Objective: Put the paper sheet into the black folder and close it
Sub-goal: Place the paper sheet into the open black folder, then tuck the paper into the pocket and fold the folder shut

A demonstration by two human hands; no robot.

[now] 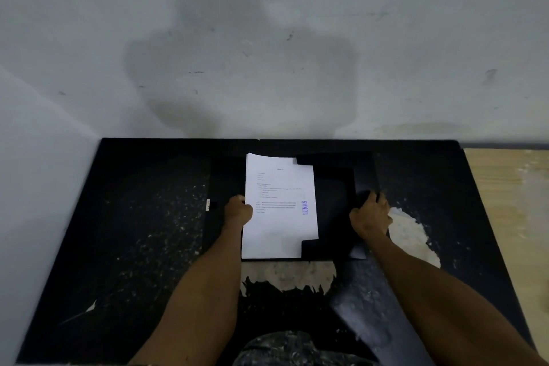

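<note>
The black folder [335, 205] lies open on the black table top, in the middle. A white paper sheet [279, 217] with printed text and a blue stamp rests on it, its right corners tucked under the folder's top and bottom flaps. My left hand [237, 211] pinches the sheet's left edge. My right hand [371, 214] grips the folder's right flap, which is lifted slightly at its edge.
The black table [133, 232] is scuffed, with worn pale patches [413, 235] at the right of the folder and below it. A grey wall [267, 53] stands right behind. A bare wooden surface [511, 187] adjoins at the right.
</note>
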